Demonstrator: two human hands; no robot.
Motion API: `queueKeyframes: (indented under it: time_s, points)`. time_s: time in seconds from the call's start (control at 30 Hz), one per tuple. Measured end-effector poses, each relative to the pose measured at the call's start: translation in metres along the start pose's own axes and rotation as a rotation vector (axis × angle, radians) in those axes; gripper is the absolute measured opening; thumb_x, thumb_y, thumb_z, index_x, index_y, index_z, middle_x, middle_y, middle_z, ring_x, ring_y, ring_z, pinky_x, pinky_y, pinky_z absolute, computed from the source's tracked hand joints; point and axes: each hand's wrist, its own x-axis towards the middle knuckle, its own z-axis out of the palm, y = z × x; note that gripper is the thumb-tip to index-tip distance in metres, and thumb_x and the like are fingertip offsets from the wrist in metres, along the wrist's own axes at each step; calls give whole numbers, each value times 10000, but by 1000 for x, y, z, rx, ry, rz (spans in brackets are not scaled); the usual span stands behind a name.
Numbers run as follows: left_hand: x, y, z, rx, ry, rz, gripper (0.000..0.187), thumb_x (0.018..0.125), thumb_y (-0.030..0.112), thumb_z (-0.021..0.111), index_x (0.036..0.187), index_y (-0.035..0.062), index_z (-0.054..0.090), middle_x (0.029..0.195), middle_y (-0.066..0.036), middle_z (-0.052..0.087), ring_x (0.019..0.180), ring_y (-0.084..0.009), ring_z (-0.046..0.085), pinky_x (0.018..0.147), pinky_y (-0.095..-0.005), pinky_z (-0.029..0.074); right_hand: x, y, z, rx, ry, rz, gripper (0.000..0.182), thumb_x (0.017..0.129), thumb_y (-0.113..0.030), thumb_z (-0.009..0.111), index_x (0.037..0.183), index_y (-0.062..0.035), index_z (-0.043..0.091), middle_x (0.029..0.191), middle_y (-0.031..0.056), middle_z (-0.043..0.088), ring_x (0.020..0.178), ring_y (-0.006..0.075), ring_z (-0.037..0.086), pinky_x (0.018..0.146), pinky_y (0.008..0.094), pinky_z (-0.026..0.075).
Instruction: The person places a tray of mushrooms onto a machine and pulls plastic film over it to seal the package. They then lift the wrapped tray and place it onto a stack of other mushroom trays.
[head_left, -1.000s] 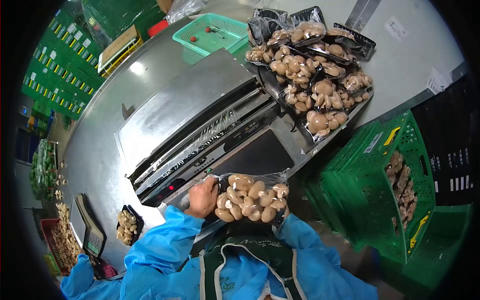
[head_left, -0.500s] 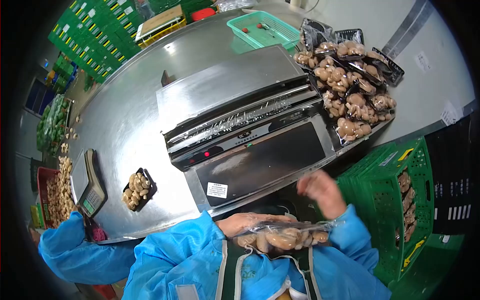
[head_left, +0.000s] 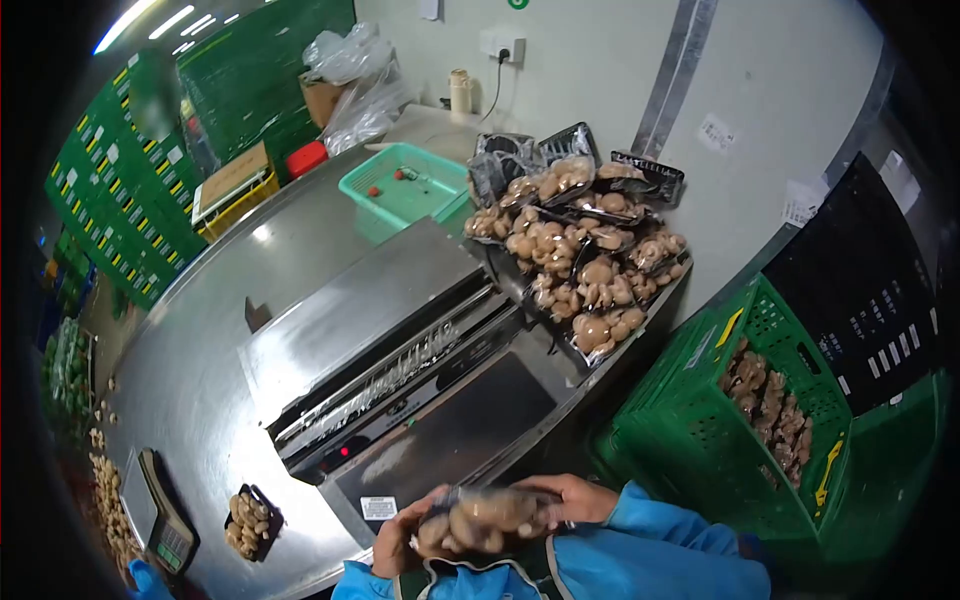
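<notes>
My left hand (head_left: pixel 402 532) and my right hand (head_left: pixel 580 497) grip opposite ends of a film-wrapped tray of mushrooms (head_left: pixel 485 522), close to my chest. Motion blurs the pack slightly. Just beyond it is the film wrapping machine (head_left: pixel 460 415), its black plate nearest to me and a red light lit on its front. Past the machine's right end, several wrapped mushroom trays (head_left: pixel 590 255) are heaped on the steel table (head_left: pixel 190 350). An unwrapped tray of mushrooms (head_left: pixel 248 522) sits on the table to the left.
Right of me stands a green crate (head_left: pixel 690 410) with mushroom packs inside. At the back is a mint-green basket (head_left: pixel 400 190) holding small red items. A scale (head_left: pixel 160 515) and loose mushrooms (head_left: pixel 110 500) lie left, beside another person's blue sleeve (head_left: pixel 148 580).
My right hand, earlier raised off the pack, now grips its right end. My left hand has shifted to the pack's left end. The view has turned toward the right.
</notes>
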Motion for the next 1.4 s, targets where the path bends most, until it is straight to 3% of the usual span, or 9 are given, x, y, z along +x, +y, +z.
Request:
queueKeyframes:
  time_s: [0.07, 0.13, 0.3, 0.43, 0.53, 0.77, 0.87, 1.13, 1.4]
  points:
    - [23, 23, 35, 86, 182, -298, 555, 867, 294, 468, 1315, -18, 370, 1280, -174, 453, 1150, -262, 474, 1001, -364, 351, -1, 22, -19, 216, 266, -152, 543, 827, -225, 618, 1257, 26, 401, 1135, 93, 539, 1041, 164, 517, 899, 299, 417]
    - [48, 14, 27, 618, -64, 0, 551, 846, 233, 520, 1322, 0, 371, 1264, -141, 468, 1141, -232, 477, 988, -340, 357, -9, 33, -41, 170, 422, -138, 541, 826, -235, 623, 1255, 16, 409, 1185, 90, 513, 1075, 156, 498, 902, 294, 414]
    - [135, -4, 50, 175, -15, -13, 516, 928, 283, 448, 1319, -33, 331, 1296, -150, 425, 1180, -241, 437, 990, -357, 351, -22, 18, -87, 246, 538, -362, 469, 832, -280, 591, 1191, -1, 473, 1065, 72, 570, 945, 153, 564, 822, 296, 461]
    - [174, 18, 90, 117, 11, 218, 494, 933, 245, 437, 1343, 1, 309, 1319, -170, 411, 1203, -258, 425, 985, -365, 355, 8, -93, -166, 628, 726, -659, 288, 889, -256, 504, 1097, -57, 531, 999, 57, 594, 885, 187, 596, 757, 320, 496]
    - [167, 37, 80, 324, 51, 277, 472, 906, 230, 473, 1295, -17, 373, 1191, -192, 526, 1104, -272, 516, 931, -380, 407, 57, -200, -249, 27, 829, -1031, 305, 903, -275, 503, 1104, -47, 524, 979, 64, 567, 901, 190, 558, 803, 337, 475]
    - [89, 47, 19, 240, 598, 440, 299, 893, 118, 460, 1135, -55, 487, 1004, -181, 605, 933, -253, 597, 850, -377, 470, 206, -317, -476, 260, 676, -675, 488, 868, -444, 504, 1186, -73, 512, 1154, 82, 561, 1027, 248, 551, 860, 437, 463]
    - [41, 55, -9, 259, 822, 550, 296, 896, 119, 459, 1135, -52, 491, 999, -169, 605, 928, -235, 593, 857, -362, 464, 244, -333, -590, -354, 780, -338, 518, 843, -421, 532, 1205, -52, 503, 1151, 114, 561, 1028, 263, 550, 874, 407, 449]
    - [-74, 69, -121, 149, 1492, 753, 258, 865, 148, 533, 1071, -7, 545, 885, -94, 618, 793, -166, 598, 746, -280, 480, 326, -327, -520, -759, 1165, -555, 397, 801, -302, 545, 1060, -4, 582, 1034, 191, 600, 970, 349, 564, 862, 419, 437]
    - [-66, 106, -197, 251, 1240, 821, 232, 928, 231, 472, 1083, 67, 526, 914, -30, 598, 799, -124, 579, 733, -238, 454, 232, -318, -399, -1250, 1431, -193, 418, 758, -280, 629, 978, 75, 608, 923, 219, 633, 871, 318, 611, 779, 392, 472]
